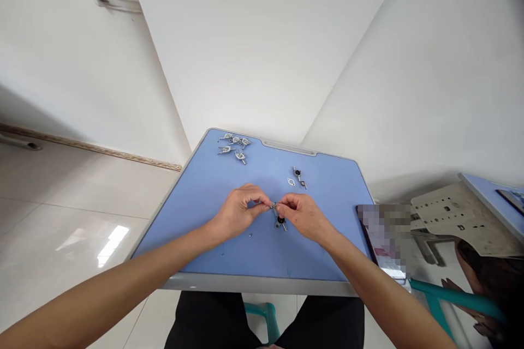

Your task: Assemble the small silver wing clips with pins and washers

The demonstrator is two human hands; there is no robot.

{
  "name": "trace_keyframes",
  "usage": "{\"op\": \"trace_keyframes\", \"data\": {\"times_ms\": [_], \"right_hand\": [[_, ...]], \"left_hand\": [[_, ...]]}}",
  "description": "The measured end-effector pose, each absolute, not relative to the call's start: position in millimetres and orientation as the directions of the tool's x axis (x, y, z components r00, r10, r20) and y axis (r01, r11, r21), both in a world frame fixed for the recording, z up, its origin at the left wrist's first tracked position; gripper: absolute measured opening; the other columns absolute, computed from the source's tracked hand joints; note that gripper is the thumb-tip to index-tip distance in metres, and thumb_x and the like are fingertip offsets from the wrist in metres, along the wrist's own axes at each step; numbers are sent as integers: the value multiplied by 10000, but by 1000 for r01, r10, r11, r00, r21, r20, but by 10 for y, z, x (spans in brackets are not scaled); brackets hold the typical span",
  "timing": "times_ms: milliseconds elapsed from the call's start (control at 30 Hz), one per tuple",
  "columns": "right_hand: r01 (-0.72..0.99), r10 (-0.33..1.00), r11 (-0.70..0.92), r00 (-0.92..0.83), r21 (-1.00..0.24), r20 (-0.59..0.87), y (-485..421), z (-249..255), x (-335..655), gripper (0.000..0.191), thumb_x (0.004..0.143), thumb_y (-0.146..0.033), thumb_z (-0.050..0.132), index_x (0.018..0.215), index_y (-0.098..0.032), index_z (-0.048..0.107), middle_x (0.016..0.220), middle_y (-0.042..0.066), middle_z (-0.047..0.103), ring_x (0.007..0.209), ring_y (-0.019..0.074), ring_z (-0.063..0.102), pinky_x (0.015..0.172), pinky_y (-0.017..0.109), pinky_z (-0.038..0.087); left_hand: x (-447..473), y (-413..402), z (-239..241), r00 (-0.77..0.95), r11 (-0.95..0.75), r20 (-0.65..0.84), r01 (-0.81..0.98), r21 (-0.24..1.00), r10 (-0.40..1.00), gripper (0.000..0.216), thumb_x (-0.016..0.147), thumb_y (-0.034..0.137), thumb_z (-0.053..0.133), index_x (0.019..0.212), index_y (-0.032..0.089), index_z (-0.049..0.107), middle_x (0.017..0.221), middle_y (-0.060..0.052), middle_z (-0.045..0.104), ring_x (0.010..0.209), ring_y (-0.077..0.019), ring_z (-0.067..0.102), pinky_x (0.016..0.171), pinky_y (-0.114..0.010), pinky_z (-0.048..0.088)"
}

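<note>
From afar I judged a light, steady touch best while left hand point(238, 210) and right hand point(303, 216) pinched a small metal part point(274, 208)

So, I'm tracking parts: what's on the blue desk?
Silvery parts far left, a white plate beside two metal parts, a third part near the left hand and right hand, a flat object at right. Whatever the hands cover is hidden.

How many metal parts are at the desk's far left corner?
5 metal parts: back left, back middle, back right, front left and front right. The back three bunch together, so another might be hidden.
</note>
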State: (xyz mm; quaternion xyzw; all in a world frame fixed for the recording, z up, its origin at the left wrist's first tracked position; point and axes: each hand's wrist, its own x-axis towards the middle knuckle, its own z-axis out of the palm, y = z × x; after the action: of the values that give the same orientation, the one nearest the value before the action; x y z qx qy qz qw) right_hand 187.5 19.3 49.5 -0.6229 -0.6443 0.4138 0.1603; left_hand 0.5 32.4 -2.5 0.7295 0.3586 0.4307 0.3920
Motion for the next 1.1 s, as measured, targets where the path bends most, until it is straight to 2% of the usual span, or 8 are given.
{"op": "trace_keyframes", "data": {"times_ms": [133, 300, 467, 567, 767, 1100], "right_hand": [[693, 971, -103, -85, -714, -222, 50, 521, 2001, 201, 816, -358, 551, 690, -212, 609, 600, -53, 569, 521, 96, 447, 520, 233, 336], [802, 1000, -13, -2, -598, -25, -249, 334, 2117, 220, 850, -372, 570, 703, -221, 635, 597, -47, 593, 528, 102, 481, 532, 234, 329], [876, 970, 155, -47, -456, 239, -362, 94, 2092, 206, 882, -314, 570, 715, -215, 640, 669, -20, 648, 619, 118, 549, 576, 236, 321], [900, 945, 225, -108, -374, 308, -350, 61, 2063, 213, 900, -293, 555, 725, -212, 644, 659, -11, 648, 622, 125, 557, 552, 243, 288], [921, 942, 237, -141, -309, 304, -347, 69, 2038, 196, 895, -260, 563, 721, -211, 639, 644, -15, 640, 611, 125, 554, 550, 256, 267], [957, 984, 121, -81, -262, 157, -383, 137, 1979, 170, 864, -261, 617, 699, -221, 611, 657, -31, 674, 600, 125, 576, 527, 261, 204]], "left_hand": [[10, 332, -16, 427, -467, 332, 264, 844, 841, 112, 854, 107, 624, 827, 204, 674, 811, 5, 676, 816, -159, 566, 790, -309, 434], [-30, 349, -83, 515, -508, 250, 452, 734, 820, 113, 853, 109, 635, 870, 213, 677, 902, 1, 688, 876, -185, 538, 804, -345, 407], [25, 313, -78, 578, -550, 193, 541, 636, 793, 181, 823, 109, 668, 955, 231, 681, 991, 4, 684, 989, -210, 532, 833, -370, 380], [63, 295, -36, 608, -575, 176, 559, 598, 774, 202, 818, 112, 675, 979, 234, 683, 1009, 0, 681, 1028, -221, 526, 830, -370, 375], [114, 328, -5, 645, -620, 178, 563, 546, 743, 219, 834, 133, 669, 1028, 235, 685, 1028, -15, 677, 1036, -232, 514, 810, -377, 366], [139, 334, -32, 680, -646, 175, 537, 543, 712, 191, 840, 142, 660, 1002, 237, 695, 986, -16, 679, 1012, -221, 516, 825, -378, 366]]}}
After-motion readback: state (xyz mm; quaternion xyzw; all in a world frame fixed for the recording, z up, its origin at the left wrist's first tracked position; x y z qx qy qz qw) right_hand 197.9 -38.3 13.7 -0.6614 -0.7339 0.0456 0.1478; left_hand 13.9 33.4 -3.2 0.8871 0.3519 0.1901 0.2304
